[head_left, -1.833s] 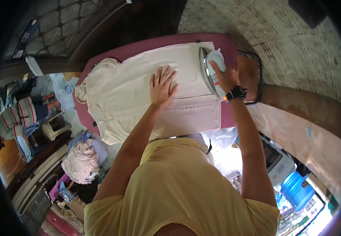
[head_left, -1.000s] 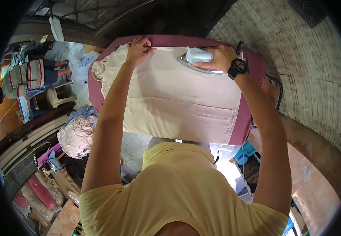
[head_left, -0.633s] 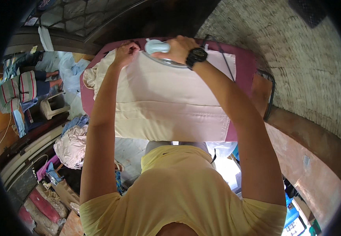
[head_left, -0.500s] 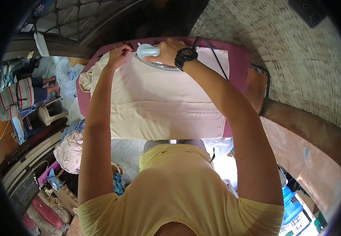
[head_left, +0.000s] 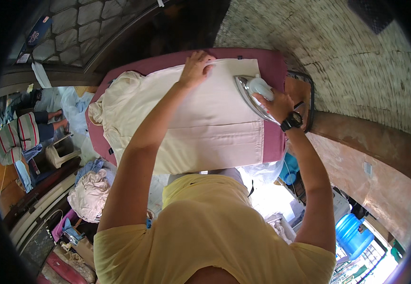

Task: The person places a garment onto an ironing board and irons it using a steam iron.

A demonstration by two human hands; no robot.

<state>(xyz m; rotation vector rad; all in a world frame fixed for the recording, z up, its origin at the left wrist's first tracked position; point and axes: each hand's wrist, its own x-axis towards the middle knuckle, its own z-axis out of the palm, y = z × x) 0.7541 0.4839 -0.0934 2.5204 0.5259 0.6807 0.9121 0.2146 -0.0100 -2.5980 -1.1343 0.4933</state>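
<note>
**Right hand (head_left: 279, 105) on the iron (head_left: 261, 88), left hand (head_left: 199, 69) apart from it**

The right fingers are wrapped round the iron's handle; the left fingers are part-curled at the pale garment's (head_left: 200, 106) far edge, and whether they pinch cloth cannot be told; the iron is over the garment's right hem, near the right edge of the maroon ironing board (head_left: 274, 64); the garment bunches toward the board's left edge; a hot iron left lingering could scorch the cloth; slack fabric under it could crease.
</note>
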